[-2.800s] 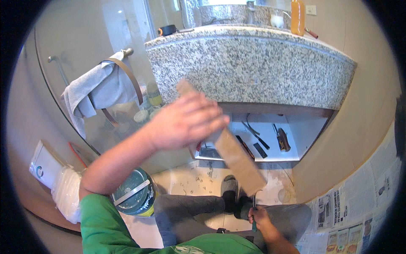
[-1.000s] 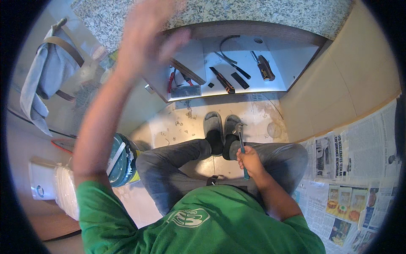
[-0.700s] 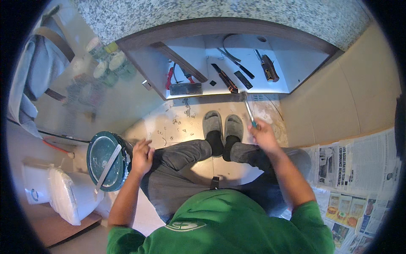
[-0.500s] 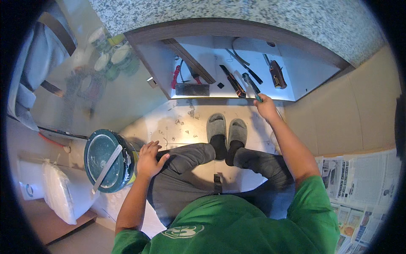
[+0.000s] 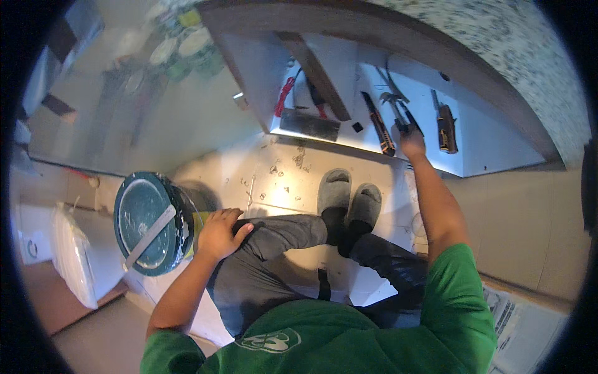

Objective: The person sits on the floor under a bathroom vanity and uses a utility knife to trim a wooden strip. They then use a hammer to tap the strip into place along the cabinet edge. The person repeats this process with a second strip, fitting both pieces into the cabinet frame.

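My right hand (image 5: 412, 144) reaches into the cabinet (image 5: 473, 134) and is closed round the handle of a claw hammer (image 5: 392, 101); the head points away from me. Part of the grip is hidden by the fingers. Just left of it lies an orange-and-black utility knife (image 5: 379, 124), and a thin dark tool lies close on its right. Farther right is a brown-and-black handled tool (image 5: 446, 129) with a narrow metal blade. My left hand (image 5: 219, 234) lies flat on my left thigh beside a bucket, fingers stretched out, holding nothing.
The bucket (image 5: 185, 227) has a dark green lid with a pale flat strip (image 5: 151, 235) across it. In the cabinet's left part are a brown wooden strip (image 5: 314, 78), a dark rectangular block (image 5: 309, 125) and a red cord (image 5: 284, 96). Small scraps (image 5: 299, 159) litter the floor by my slippers.
My right hand has moved farther into the cabinet with the hammer. The whole view has tilted and shifted. My left hand stays on my thigh.
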Demonstrator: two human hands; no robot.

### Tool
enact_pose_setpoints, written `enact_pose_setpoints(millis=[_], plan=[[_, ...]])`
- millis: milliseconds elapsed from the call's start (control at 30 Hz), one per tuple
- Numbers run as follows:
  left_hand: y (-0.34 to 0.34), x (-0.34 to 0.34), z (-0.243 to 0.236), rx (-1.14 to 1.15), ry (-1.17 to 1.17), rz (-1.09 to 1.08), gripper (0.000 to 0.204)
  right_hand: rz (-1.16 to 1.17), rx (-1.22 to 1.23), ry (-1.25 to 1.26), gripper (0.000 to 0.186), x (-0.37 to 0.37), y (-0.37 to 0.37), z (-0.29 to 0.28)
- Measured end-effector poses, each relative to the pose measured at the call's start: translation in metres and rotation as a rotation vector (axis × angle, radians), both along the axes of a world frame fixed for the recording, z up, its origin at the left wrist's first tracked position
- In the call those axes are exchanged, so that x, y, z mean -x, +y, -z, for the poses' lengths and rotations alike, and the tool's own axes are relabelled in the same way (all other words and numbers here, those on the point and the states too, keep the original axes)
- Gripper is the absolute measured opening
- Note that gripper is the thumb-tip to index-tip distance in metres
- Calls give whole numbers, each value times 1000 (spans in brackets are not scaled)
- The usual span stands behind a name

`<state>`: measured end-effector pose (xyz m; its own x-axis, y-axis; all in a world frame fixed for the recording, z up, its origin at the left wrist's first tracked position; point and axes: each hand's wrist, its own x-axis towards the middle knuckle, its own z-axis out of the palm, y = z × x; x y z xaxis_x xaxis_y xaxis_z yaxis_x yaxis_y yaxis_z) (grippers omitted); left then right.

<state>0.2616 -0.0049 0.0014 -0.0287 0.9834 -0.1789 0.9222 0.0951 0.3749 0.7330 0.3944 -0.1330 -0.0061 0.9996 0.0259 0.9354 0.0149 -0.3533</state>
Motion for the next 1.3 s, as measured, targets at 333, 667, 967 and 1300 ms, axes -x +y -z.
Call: enact_pose_setpoints(millis=[333, 667, 967, 1300], plan=[[-3, 2, 0, 123, 32, -63, 58, -64, 16, -70, 41, 27, 9, 0], [-6, 5, 1, 144, -7, -76, 55, -3, -58, -168, 42, 45, 2, -6], [-9, 7, 8, 95, -6, -70, 54, -813, -334, -115, 68, 175, -86, -43], [-10, 11, 5, 72, -28, -70, 55, -647, -198, -355, 76, 224, -88, -37]])
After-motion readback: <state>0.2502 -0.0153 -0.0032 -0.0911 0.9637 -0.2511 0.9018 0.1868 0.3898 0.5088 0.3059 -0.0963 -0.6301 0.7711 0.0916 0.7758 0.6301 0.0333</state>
